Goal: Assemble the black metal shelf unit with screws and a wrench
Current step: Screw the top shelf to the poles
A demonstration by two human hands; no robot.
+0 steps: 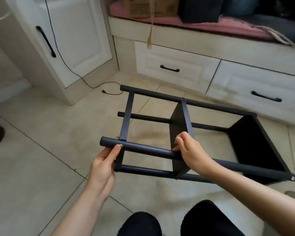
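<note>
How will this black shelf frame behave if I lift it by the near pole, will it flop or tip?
The shelf frame probably lifts as one stiff piece: crossbars and panels join all four poles. It may swing down at the right, where the solid end panel adds weight. The near pole looks smooth and round, so it could twist in a loose grip.

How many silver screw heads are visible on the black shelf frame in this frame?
2. One screw sits in the near top tube by the left hand's thumb; the other screw is at the frame's far-right lower corner. Others may be hidden under the hands or on the back side.

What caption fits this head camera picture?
Left hand and right hand grip the black metal shelf unit over the tiled floor.
</note>
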